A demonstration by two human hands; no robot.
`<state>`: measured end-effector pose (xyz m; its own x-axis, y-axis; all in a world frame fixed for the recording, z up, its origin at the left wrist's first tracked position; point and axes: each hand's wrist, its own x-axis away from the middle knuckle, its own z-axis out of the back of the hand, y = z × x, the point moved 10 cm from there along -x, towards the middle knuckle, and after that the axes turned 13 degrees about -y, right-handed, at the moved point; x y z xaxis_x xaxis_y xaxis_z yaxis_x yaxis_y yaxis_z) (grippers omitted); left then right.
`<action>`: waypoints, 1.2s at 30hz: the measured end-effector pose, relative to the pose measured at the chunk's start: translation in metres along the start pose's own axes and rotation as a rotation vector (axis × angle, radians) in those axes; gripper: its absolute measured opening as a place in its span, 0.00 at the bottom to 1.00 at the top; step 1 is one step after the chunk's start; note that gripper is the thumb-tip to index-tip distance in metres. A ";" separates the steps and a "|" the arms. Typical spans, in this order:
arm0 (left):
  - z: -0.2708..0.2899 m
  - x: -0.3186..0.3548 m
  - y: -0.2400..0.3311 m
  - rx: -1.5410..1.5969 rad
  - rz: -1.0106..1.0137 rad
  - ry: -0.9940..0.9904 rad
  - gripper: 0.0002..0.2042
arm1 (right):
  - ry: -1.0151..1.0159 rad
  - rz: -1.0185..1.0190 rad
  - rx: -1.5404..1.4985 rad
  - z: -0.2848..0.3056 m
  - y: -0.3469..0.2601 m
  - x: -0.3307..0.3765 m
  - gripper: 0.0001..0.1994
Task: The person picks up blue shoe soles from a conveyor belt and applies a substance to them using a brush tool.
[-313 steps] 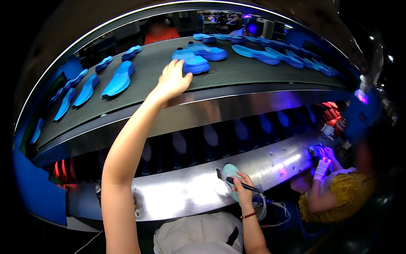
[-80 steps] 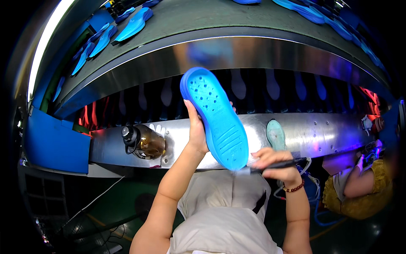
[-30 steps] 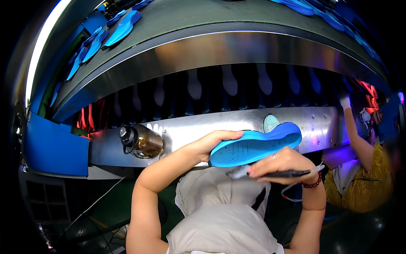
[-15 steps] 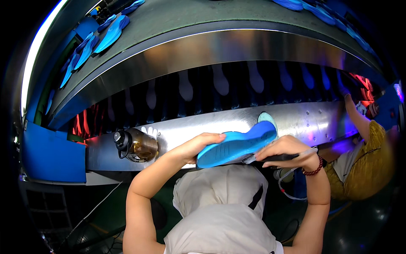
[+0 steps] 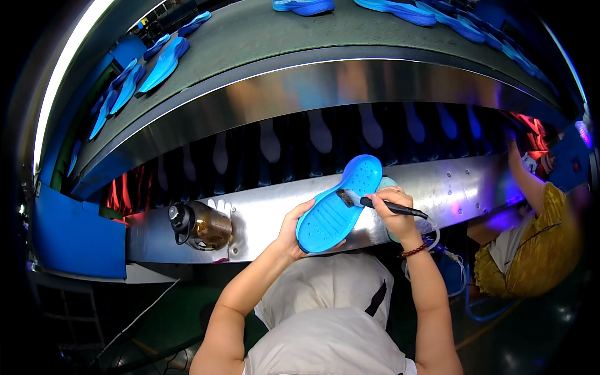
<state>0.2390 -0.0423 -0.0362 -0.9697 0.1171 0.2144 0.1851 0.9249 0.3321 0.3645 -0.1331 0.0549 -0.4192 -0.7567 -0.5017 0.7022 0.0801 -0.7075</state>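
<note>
Tilted over the steel ledge is a blue shoe sole [image 5: 322, 219], its dotted and ribbed face turned up toward me. My left hand [image 5: 289, 230] grips its left edge near the wider end, thumb on top, the other fingers partly hidden beneath. In my right hand [image 5: 395, 212] is a brush [image 5: 346, 198] with a black handle and a clear tube trailing from its rear. The dark bristles touch the sole around its narrow middle. Partly covered by my right hand, a pale green sole-shaped piece [image 5: 387, 182] lies on the ledge.
A dark bottle [image 5: 199, 225] stands left on the steel ledge [image 5: 269, 212], beside a white glove-like item [image 5: 220, 206]. Beyond it, a dark slot holds hanging sole shapes [image 5: 270, 140]. Blue soles [image 5: 164, 65] lie on the green belt [image 5: 250, 47]. Another person [image 5: 522, 247] works at right.
The blue sole has swung from lying sideways to pointing away, its face now turned up. My right hand has moved up and left, bringing the brush from the sole's edge onto its face.
</note>
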 end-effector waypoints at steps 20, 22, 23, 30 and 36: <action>-0.128 0.036 0.122 -0.901 -0.523 -0.182 0.29 | 0.235 0.051 -1.147 0.015 -0.021 0.024 0.13; -0.178 0.041 0.165 -0.750 -0.772 -0.215 0.29 | 0.335 -0.111 -1.092 0.022 0.002 0.035 0.13; -0.204 0.036 0.178 -0.611 -0.716 -0.426 0.27 | 0.352 -0.184 -1.113 0.022 0.010 0.037 0.12; -0.135 0.002 0.335 0.192 -1.057 -0.196 0.38 | 0.368 -0.305 -1.151 0.011 0.040 0.047 0.12; -0.185 -0.003 0.315 -0.461 -1.243 0.132 0.40 | 0.500 -0.406 -1.053 0.033 0.077 0.062 0.13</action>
<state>0.3301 0.1822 0.2373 -0.5145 -0.7702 -0.3770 -0.7436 0.1818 0.6435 0.4119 -0.1952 -0.0139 -0.8354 -0.5356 -0.1234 -0.2387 0.5558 -0.7963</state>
